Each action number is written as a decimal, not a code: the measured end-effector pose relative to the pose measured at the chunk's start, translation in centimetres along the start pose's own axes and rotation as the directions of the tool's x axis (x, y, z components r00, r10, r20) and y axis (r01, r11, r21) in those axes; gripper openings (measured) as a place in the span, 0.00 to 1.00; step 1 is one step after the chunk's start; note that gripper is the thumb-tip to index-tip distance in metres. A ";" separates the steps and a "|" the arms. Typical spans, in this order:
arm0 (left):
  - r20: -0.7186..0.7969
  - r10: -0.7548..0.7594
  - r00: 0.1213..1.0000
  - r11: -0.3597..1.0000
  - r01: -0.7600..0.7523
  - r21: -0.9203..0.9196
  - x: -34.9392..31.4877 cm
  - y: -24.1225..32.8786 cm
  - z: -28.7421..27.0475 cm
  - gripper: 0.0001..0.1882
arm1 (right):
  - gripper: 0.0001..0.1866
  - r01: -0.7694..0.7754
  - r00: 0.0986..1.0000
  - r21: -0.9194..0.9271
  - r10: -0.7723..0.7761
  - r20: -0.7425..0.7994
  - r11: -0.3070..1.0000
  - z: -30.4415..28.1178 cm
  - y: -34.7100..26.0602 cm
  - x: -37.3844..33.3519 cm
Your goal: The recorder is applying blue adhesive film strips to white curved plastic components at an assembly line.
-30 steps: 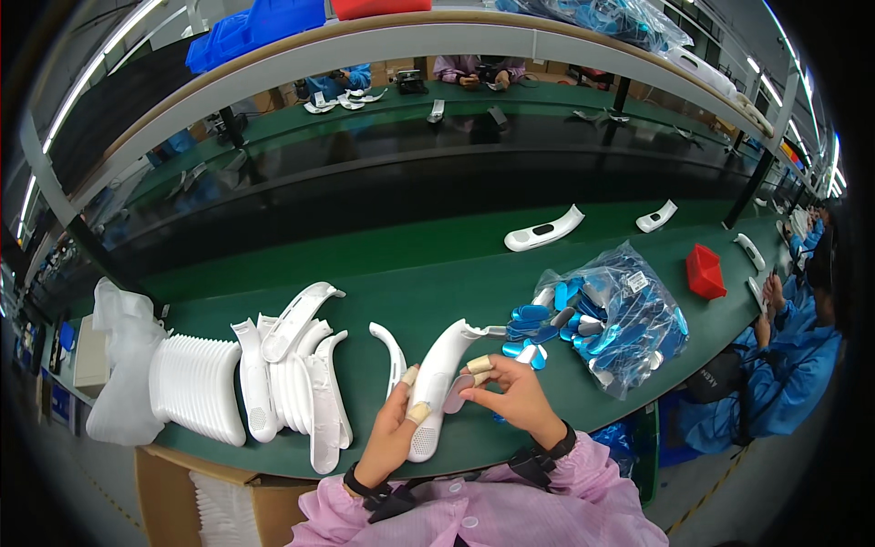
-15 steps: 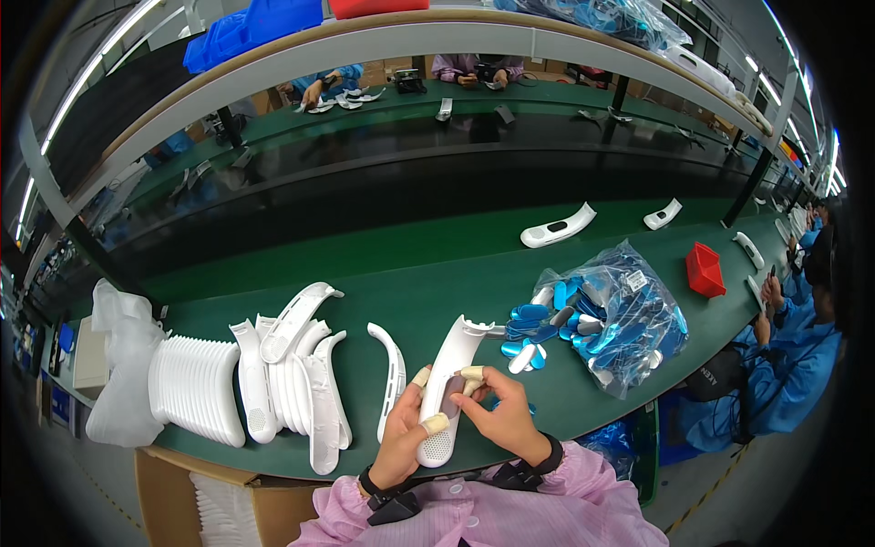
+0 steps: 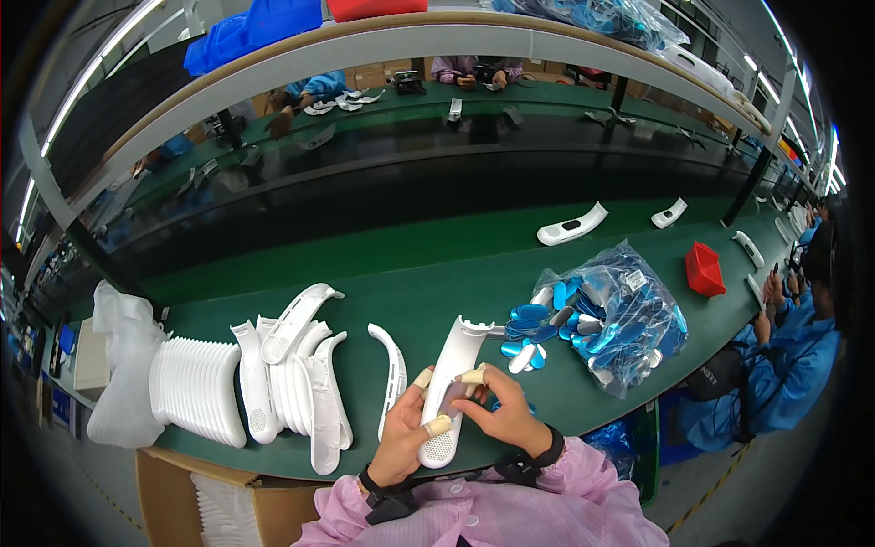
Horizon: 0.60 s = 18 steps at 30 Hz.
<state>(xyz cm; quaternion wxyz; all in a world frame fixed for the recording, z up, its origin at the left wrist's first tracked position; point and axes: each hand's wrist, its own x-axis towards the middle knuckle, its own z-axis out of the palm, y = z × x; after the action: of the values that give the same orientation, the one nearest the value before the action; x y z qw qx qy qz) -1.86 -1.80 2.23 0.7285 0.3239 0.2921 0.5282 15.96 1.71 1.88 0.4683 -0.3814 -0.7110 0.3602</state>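
My left hand (image 3: 397, 447) is wrapped round the lower part of a white curved plastic shell (image 3: 460, 349) with a perforated round end, held tilted above the green table. A greyish, shiny oval panel (image 3: 450, 396) is set in the shell's face. At the panel's right edge, my right hand (image 3: 507, 412) has thumb and forefinger drawn together; what is between them is too small to make out. Pale finger covers sit on several fingertips. Close to my left hand lies another curved white shell (image 3: 393, 369). Loose blue and white oval pieces (image 3: 524, 337) are beyond my right hand.
At left are piled white shells (image 3: 296, 374) and a stacked row (image 3: 196, 387) beside foam wrap (image 3: 123, 365). A clear bag of oval pieces (image 3: 624, 319) and a red bin (image 3: 705, 269) stand right. Shells ride the belt (image 3: 572, 225); a shelf (image 3: 365, 46) spans above. A co-worker (image 3: 775, 365) sits right.
The oval panel looks paler and shinier than before. My right thumb and forefinger have shifted slightly. The shells on the belt have moved right.
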 end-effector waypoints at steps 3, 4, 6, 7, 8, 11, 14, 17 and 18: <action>0.003 -0.031 1.000 0.999 0.031 -0.044 0.0 -0.3 -0.2 0.43 | 0.21 0.025 0.999 -0.094 -0.021 0.049 0.995 -0.3 0.0 0.0; -0.007 -0.015 1.000 1.000 0.015 -0.007 -0.1 -0.3 -0.2 0.43 | 0.23 0.037 0.999 -0.121 -0.040 -0.016 0.992 -0.1 -0.2 0.1; -0.005 0.032 0.999 0.995 -0.032 0.092 -0.2 -0.2 -0.1 0.42 | 0.26 0.057 0.986 -0.174 -0.083 -0.143 0.983 0.5 -1.0 0.4; 0.008 0.064 0.998 0.986 -0.065 0.153 -0.2 0.0 -0.1 0.42 | 0.28 0.006 0.978 -0.063 -0.019 -0.208 0.998 0.6 -1.2 0.6; 0.023 0.095 0.995 0.972 -0.098 0.214 -0.2 0.1 -0.1 0.42 | 0.29 -0.039 0.963 0.052 0.051 -0.264 0.998 0.6 -1.4 0.9; 0.098 0.072 0.993 0.926 -0.103 0.364 -0.5 0.2 -0.1 0.41 | 0.32 -0.393 0.913 0.548 0.383 0.137 0.739 -0.8 1.9 0.7; 0.106 0.119 0.987 0.945 -0.146 0.294 -0.4 0.0 -0.3 0.39 | 0.30 -0.349 0.934 0.479 0.343 0.103 0.805 -0.2 1.8 0.9; -0.012 0.257 0.966 0.955 -0.252 0.159 0.2 -0.2 -0.1 0.38 | 0.29 -0.467 0.877 0.391 0.358 0.321 0.793 -0.2 0.3 1.2; -0.075 0.300 0.951 0.951 -0.292 0.104 0.5 -0.1 0.1 0.38 | 0.29 -0.554 0.789 0.342 0.349 0.505 0.759 -0.5 -0.3 1.0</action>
<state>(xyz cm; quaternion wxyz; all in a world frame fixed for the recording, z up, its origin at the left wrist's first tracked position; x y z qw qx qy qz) -1.62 -1.38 2.20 0.6114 0.3732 0.2968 0.6316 16.06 2.52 2.72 0.2824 -0.3342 -0.5662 0.6985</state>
